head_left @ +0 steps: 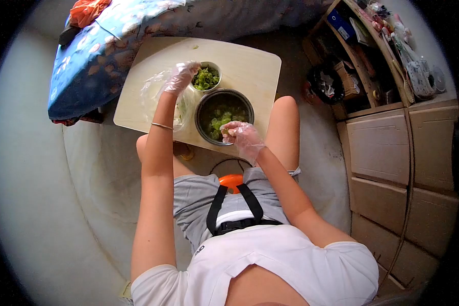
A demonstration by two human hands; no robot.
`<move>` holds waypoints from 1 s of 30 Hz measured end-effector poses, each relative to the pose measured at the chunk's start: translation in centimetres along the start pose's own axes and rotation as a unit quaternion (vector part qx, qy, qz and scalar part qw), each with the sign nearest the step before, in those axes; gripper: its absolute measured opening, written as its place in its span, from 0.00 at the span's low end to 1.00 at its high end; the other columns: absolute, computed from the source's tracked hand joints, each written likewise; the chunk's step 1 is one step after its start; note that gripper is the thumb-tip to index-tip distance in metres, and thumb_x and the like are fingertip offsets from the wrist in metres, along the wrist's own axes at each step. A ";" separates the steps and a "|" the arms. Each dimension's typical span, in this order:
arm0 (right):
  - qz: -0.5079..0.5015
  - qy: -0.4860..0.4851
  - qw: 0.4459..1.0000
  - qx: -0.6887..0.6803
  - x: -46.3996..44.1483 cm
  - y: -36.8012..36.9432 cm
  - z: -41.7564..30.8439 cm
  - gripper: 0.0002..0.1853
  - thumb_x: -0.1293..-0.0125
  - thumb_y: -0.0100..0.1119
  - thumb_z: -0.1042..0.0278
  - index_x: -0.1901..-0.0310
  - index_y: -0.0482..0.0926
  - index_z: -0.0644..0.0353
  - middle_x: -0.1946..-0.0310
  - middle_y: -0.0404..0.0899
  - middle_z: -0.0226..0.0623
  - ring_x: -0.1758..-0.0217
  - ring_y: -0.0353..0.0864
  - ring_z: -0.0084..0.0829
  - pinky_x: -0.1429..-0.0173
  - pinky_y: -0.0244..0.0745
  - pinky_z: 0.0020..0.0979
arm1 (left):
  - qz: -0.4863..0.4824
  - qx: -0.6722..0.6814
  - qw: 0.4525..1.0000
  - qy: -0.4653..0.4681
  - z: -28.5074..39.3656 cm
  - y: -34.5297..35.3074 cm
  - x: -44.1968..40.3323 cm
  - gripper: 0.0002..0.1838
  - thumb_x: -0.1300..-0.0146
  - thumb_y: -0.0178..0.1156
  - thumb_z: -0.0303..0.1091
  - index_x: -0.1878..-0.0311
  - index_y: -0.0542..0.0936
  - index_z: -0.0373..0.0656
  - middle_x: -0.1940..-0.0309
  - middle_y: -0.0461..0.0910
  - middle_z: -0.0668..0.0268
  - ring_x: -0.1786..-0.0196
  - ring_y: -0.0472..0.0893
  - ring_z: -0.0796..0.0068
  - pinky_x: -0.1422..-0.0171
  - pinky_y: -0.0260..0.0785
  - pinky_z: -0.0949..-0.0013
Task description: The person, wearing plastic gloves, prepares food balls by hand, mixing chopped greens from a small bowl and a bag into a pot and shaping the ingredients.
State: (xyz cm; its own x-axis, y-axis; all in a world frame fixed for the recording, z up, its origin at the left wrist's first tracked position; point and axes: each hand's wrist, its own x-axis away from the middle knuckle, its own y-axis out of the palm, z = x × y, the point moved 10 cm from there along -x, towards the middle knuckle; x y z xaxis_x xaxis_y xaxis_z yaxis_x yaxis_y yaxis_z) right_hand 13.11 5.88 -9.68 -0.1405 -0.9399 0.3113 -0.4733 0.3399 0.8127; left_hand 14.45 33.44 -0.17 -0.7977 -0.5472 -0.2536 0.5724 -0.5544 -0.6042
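Note:
My left hand (182, 76), in a clear plastic glove, is at the left rim of a white bowl (207, 77) full of chopped green vegetable. Its fingers are drawn together, and what they hold, if anything, is hidden. Nearer to me stands a dark metal pot (250, 111) of liquid with green vegetable pieces (220, 118) in it. Over the pot's near right rim, my gloved right hand (242, 136) has its fingertips pinched on what looks like a green vegetable piece. A clear plastic bag (155, 97) lies beside my left forearm.
Everything stands on a low pale table (239, 56), with a green scrap (195, 47) near its far edge. A bed with a blue floral cover (86, 76) is at the far left. To the right are a bin (325, 84), wooden shelves (375, 109) and cardboard boxes (380, 148).

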 end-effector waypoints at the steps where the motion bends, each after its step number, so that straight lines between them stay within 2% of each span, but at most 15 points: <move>1: -0.012 0.000 1.000 -0.003 0.0 0.3 -0.1 0.10 0.43 0.60 0.79 0.58 0.77 0.66 0.60 0.80 0.42 0.58 0.80 0.35 0.52 0.79 0.35 | 0.002 0.000 1.000 0.000 0.0 -0.2 0.3 0.10 0.39 0.57 0.28 0.56 0.83 0.41 0.65 0.84 0.58 0.63 0.82 0.69 0.56 0.73 0.67; 3: -0.006 0.003 1.000 -0.002 -0.1 0.3 0.0 0.10 0.43 0.60 0.79 0.58 0.77 0.66 0.59 0.80 0.42 0.58 0.80 0.35 0.52 0.79 0.35 | -0.054 -0.012 0.995 -0.078 -1.4 0.5 1.6 0.14 0.34 0.49 0.25 0.48 0.78 0.35 0.56 0.82 0.63 0.56 0.81 0.73 0.46 0.72 0.70; 4: 0.001 0.005 1.000 -0.001 -0.1 0.2 0.1 0.11 0.43 0.60 0.79 0.58 0.77 0.66 0.59 0.80 0.42 0.58 0.80 0.35 0.52 0.79 0.36 | -0.027 0.118 0.985 -0.120 -2.8 0.7 1.5 0.15 0.31 0.47 0.28 0.44 0.75 0.35 0.55 0.82 0.61 0.54 0.81 0.73 0.43 0.70 0.71; 8: -0.019 -0.002 1.000 -0.005 0.2 0.8 -0.3 0.11 0.43 0.60 0.79 0.58 0.77 0.66 0.59 0.80 0.43 0.57 0.80 0.35 0.52 0.79 0.35 | -0.021 0.120 0.982 -0.142 -2.6 0.6 2.4 0.16 0.30 0.48 0.28 0.41 0.72 0.36 0.55 0.82 0.61 0.53 0.80 0.73 0.43 0.70 0.72; 11: -0.002 -0.011 1.000 0.010 0.4 0.8 -0.5 0.09 0.42 0.58 0.78 0.59 0.76 0.66 0.61 0.79 0.41 0.61 0.79 0.33 0.54 0.78 0.35 | 0.023 0.145 0.987 -0.065 -0.9 -0.3 1.7 0.14 0.34 0.50 0.25 0.46 0.76 0.36 0.59 0.83 0.63 0.54 0.82 0.74 0.52 0.74 0.71; 13: 0.018 -0.006 1.000 0.005 0.4 0.2 -0.3 0.09 0.42 0.58 0.77 0.59 0.77 0.66 0.61 0.79 0.41 0.61 0.80 0.33 0.54 0.79 0.36 | 0.122 0.089 0.988 0.025 1.9 -2.2 1.9 0.13 0.35 0.51 0.26 0.49 0.77 0.37 0.61 0.84 0.66 0.57 0.83 0.75 0.54 0.74 0.70; 14: 0.017 -0.006 1.000 0.004 0.4 0.2 -0.2 0.09 0.42 0.58 0.77 0.59 0.77 0.66 0.61 0.79 0.41 0.61 0.80 0.33 0.54 0.79 0.36 | 0.065 -0.073 0.995 0.022 2.9 -0.6 2.3 0.12 0.36 0.53 0.27 0.50 0.78 0.40 0.63 0.83 0.62 0.60 0.83 0.69 0.57 0.74 0.67; 16: -0.004 -0.002 1.000 -0.016 0.3 0.6 -0.1 0.09 0.42 0.59 0.77 0.59 0.76 0.66 0.61 0.79 0.41 0.61 0.80 0.34 0.54 0.79 0.36 | -0.035 -0.398 0.914 0.073 4.0 2.9 3.7 0.12 0.39 0.56 0.28 0.52 0.79 0.46 0.66 0.82 0.54 0.65 0.82 0.56 0.64 0.74 0.61; 18: -0.003 0.004 1.000 -0.002 0.0 0.5 -0.3 0.10 0.42 0.59 0.78 0.58 0.76 0.66 0.60 0.79 0.42 0.59 0.80 0.35 0.52 0.79 0.36 | -0.030 -0.365 0.929 0.052 3.7 2.5 3.3 0.12 0.39 0.56 0.29 0.52 0.79 0.46 0.67 0.81 0.52 0.65 0.81 0.53 0.65 0.73 0.59; 20: 0.011 0.012 1.000 0.003 0.5 0.0 0.3 0.11 0.42 0.59 0.78 0.56 0.76 0.67 0.59 0.79 0.44 0.57 0.80 0.36 0.51 0.79 0.35 | 0.134 -0.189 0.971 0.057 4.0 -0.8 3.7 0.10 0.38 0.57 0.32 0.53 0.80 0.47 0.70 0.81 0.53 0.68 0.81 0.54 0.67 0.73 0.58; 21: 0.005 0.011 1.000 0.005 0.6 -0.1 0.4 0.11 0.42 0.59 0.78 0.56 0.76 0.67 0.59 0.79 0.44 0.58 0.80 0.36 0.51 0.78 0.35 | 0.151 -0.151 0.974 0.082 4.4 -1.2 3.7 0.09 0.38 0.58 0.33 0.55 0.80 0.47 0.73 0.81 0.53 0.71 0.81 0.54 0.68 0.72 0.59; 24: -0.007 0.005 1.000 0.004 -0.1 0.2 0.2 0.10 0.42 0.58 0.79 0.57 0.76 0.66 0.60 0.79 0.42 0.59 0.80 0.35 0.52 0.79 0.35 | 0.143 -0.135 0.979 0.048 4.9 -1.8 4.1 0.07 0.38 0.58 0.34 0.59 0.81 0.46 0.73 0.81 0.54 0.71 0.81 0.55 0.69 0.72 0.59; 27: 0.008 0.004 1.000 0.009 0.2 0.8 -0.8 0.10 0.41 0.58 0.79 0.57 0.76 0.65 0.60 0.79 0.41 0.59 0.81 0.34 0.53 0.79 0.34 | 0.087 -0.197 0.976 -0.029 7.1 -1.2 5.6 0.06 0.38 0.58 0.34 0.62 0.81 0.45 0.73 0.81 0.55 0.70 0.81 0.56 0.68 0.73 0.59; 29: 0.019 0.006 1.000 0.017 0.2 0.8 -1.0 0.10 0.41 0.58 0.79 0.57 0.76 0.65 0.59 0.80 0.42 0.58 0.81 0.35 0.51 0.79 0.34 | 0.056 -0.271 0.958 0.072 11.2 0.0 7.3 0.06 0.39 0.58 0.34 0.65 0.81 0.45 0.71 0.81 0.56 0.69 0.81 0.57 0.66 0.73 0.60; 30: 0.018 -0.016 0.999 0.022 0.0 0.7 -1.4 0.10 0.41 0.58 0.79 0.57 0.76 0.65 0.59 0.80 0.42 0.58 0.81 0.34 0.52 0.79 0.34 | 0.073 -0.214 0.965 0.133 12.9 0.3 8.6 0.04 0.40 0.59 0.32 0.65 0.81 0.43 0.68 0.81 0.57 0.67 0.81 0.56 0.63 0.74 0.60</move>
State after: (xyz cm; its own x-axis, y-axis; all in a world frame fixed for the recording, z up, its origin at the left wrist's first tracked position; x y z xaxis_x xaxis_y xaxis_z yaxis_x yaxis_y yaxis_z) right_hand 14.01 6.19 -8.38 -0.1856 -0.9280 0.3231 -0.5057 0.3721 0.7784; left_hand 10.26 20.49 7.23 -0.7679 -0.3879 -0.5098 0.5964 -0.1426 -0.7899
